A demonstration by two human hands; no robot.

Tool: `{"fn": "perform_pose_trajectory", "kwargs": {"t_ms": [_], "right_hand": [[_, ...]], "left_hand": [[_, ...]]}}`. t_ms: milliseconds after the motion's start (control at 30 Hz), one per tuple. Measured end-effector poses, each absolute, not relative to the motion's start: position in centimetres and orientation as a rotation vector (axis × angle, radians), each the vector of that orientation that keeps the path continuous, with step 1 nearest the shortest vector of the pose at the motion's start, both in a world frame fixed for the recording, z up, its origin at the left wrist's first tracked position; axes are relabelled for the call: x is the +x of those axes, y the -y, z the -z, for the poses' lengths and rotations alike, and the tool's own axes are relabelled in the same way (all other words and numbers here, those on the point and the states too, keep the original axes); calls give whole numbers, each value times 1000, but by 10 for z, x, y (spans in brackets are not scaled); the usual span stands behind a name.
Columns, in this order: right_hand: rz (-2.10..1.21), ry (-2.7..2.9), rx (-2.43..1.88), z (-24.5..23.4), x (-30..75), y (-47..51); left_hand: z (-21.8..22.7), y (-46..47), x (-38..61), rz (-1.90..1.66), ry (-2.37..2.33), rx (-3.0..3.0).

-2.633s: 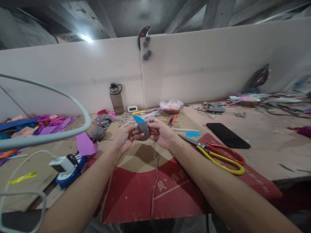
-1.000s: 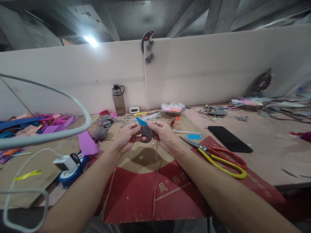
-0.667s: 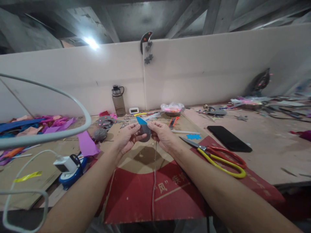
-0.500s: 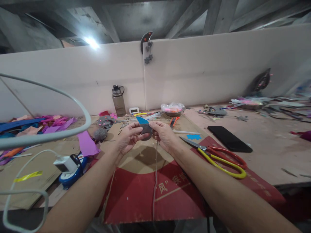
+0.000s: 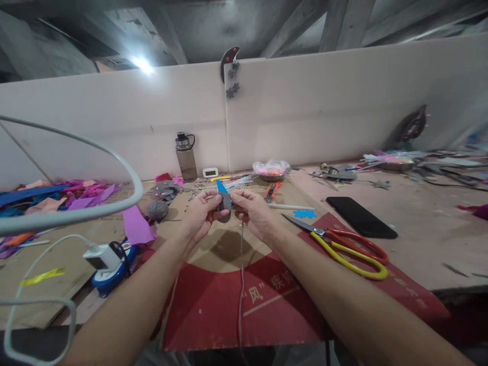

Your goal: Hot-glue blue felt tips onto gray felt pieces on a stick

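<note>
Between my hands is a small rounded grey piece [image 5: 224,207], with a pointed blue piece [image 5: 221,187] rising from its top. My left hand [image 5: 203,213] pinches the grey piece from the left, thumb in front. My right hand [image 5: 252,209] is closed at its right edge, fingertips pressed together. Grey yarn [image 5: 242,269] hangs from beneath the right hand's fingers down over the red and tan cardboard [image 5: 213,305]; its upper end is hidden by the fingers. A ball of grey yarn [image 5: 157,210] lies left of my left hand.
Large scissors [image 5: 335,244] with red and yellow handles and a black phone [image 5: 361,217] lie to the right. Nearby are a blue flower-shaped cutout [image 5: 304,214] and an orange cutter [image 5: 272,192]. A bottle [image 5: 186,158] stands behind; a white cable [image 5: 133,178] loops at left.
The grey and blue pieces have turned and now appear narrower. My right hand's fingertips have shifted slightly left and down, and the hanging yarn has moved a little left.
</note>
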State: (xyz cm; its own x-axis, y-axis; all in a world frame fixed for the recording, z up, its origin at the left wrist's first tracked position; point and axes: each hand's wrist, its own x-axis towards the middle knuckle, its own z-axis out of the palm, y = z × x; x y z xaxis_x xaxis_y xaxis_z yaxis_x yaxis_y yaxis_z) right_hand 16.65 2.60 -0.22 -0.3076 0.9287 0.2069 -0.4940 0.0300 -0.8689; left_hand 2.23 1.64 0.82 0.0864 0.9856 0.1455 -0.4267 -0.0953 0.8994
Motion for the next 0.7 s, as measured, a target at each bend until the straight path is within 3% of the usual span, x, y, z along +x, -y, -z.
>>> {"fn": "perform_pose_trajectory", "kwargs": {"t_ms": [700], "right_hand": [[-1480,1081,-586,7,162,-30]], "left_hand": [[-8,-7,36,-1453,-892,1370]]}}
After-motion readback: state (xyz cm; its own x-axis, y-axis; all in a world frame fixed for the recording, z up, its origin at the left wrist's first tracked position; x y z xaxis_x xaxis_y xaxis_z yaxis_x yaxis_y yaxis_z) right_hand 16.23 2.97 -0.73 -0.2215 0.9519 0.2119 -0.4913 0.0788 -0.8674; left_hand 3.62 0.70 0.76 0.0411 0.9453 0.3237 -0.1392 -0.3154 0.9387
